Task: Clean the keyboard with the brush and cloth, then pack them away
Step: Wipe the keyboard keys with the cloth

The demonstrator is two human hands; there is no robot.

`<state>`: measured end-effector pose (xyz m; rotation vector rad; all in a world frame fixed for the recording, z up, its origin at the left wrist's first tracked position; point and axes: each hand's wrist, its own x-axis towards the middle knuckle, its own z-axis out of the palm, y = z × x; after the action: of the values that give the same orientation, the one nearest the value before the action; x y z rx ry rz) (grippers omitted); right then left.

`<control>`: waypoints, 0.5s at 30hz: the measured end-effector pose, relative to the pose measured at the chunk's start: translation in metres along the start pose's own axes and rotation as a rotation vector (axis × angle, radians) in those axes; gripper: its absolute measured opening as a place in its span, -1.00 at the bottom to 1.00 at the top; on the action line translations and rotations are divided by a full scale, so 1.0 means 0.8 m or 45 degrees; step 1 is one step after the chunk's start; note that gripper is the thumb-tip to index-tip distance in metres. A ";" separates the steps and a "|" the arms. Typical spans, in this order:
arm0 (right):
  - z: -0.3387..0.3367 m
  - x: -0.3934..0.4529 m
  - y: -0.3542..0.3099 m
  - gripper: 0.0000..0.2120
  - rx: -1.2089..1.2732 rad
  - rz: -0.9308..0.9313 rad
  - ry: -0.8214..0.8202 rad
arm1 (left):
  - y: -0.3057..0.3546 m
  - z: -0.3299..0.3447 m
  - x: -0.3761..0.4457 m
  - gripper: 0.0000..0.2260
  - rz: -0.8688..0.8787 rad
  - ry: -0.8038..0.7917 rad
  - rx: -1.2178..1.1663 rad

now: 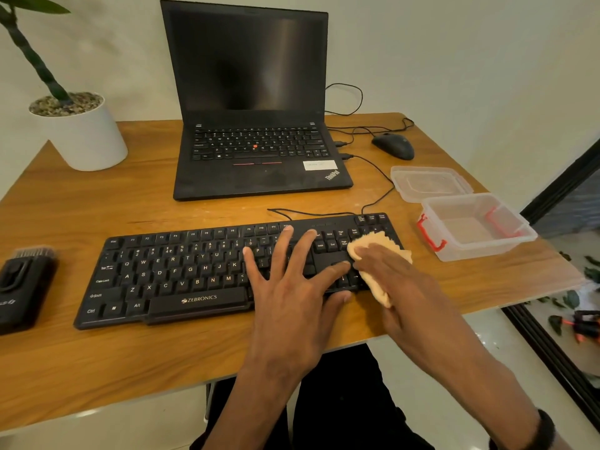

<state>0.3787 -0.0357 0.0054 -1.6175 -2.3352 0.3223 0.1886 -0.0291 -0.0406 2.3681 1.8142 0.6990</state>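
Keyboard point(181, 271) under flat left hand point(292, 280); right hand point(399, 280) presses fuzzy cloth point(373, 245).

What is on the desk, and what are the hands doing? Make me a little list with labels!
left hand: flat on the keyboard, fingers spread
right hand: pressing the cloth on the keyboard's right end
brush: lying at the desk's left edge, untouched
box: open, right of the keyboard, nothing in it
lid: lying behind the box
also there: laptop, mouse, plant pot
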 end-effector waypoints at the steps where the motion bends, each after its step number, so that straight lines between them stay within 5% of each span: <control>1: 0.004 -0.010 0.000 -0.32 0.010 0.007 -0.004 | 0.000 0.000 0.000 -0.62 -0.001 -0.002 0.001; 15: 0.001 0.063 0.001 -0.31 -0.054 0.098 0.107 | -0.002 0.000 0.001 -0.63 0.042 0.025 0.027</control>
<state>0.3622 0.0122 0.0096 -1.7094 -2.2367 0.2181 0.1874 -0.0277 -0.0405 2.4181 1.8032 0.7128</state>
